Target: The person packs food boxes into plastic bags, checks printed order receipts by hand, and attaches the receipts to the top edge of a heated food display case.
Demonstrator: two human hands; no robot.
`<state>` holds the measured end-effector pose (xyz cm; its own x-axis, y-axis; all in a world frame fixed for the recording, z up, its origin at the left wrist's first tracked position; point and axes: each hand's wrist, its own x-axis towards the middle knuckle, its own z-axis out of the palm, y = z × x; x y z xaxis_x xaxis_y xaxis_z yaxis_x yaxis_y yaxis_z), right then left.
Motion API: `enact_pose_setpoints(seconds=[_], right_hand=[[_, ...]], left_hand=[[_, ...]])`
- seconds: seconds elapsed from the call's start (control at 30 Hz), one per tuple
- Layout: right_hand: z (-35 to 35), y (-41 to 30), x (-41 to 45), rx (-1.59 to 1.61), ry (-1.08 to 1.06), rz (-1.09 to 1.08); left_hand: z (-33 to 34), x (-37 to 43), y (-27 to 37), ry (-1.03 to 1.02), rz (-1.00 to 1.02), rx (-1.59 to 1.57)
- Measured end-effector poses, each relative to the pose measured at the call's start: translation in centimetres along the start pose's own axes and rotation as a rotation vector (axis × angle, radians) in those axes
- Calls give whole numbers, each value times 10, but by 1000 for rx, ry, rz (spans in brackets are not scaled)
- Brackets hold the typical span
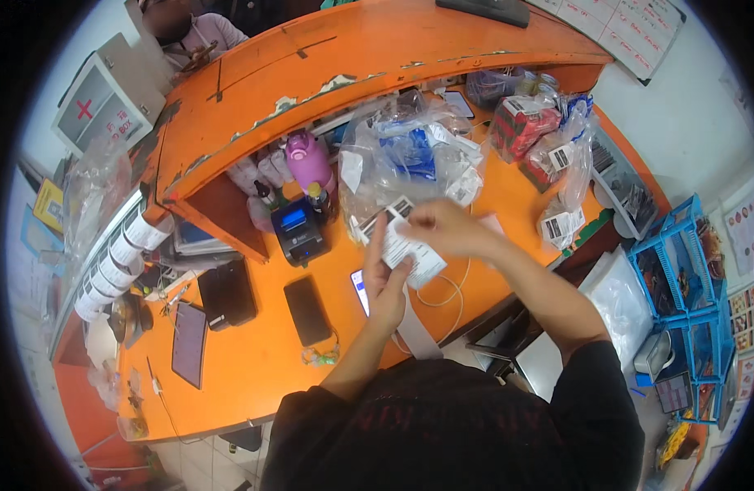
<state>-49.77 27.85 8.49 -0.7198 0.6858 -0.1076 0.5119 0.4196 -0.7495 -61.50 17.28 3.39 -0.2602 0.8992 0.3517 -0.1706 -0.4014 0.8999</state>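
My left hand (386, 282) holds a white printed paper (420, 261) between thumb and fingers, above the orange counter (260, 380). Blurred by motion, my right hand (447, 227) is at the paper's upper edge; whether its fingertips pinch anything cannot be made out. Below my left hand a long pale strip (419, 331) hangs past the counter's front edge. Just beyond both hands lies a large clear plastic bag (365, 150) with crumpled papers and a blue packet (408, 153) in it. A lit phone (360, 293) is partly hidden by my left hand.
A label printer (298, 230), a dark phone (307, 311) and a black box (226, 294) stand to the left. Red packages (524, 126) and a labelled bag (561, 227) lie to the right. Blue baskets (672, 270) are at far right. A person (208, 34) stands beyond the raised ledge.
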Motion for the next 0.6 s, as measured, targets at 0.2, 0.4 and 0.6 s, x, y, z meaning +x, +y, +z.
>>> enact_pose_setpoints(seconds=[0.2, 0.4, 0.6], right_hand=[[35, 15, -121, 391, -259, -71], [73, 53, -185, 383, -202, -67], [138, 68, -170, 473, 100, 105]], left_hand=[[-27, -16, -32, 196, -181, -454], [-74, 29, 78, 322, 531, 885], [-81, 74, 84, 298, 1132, 1149]])
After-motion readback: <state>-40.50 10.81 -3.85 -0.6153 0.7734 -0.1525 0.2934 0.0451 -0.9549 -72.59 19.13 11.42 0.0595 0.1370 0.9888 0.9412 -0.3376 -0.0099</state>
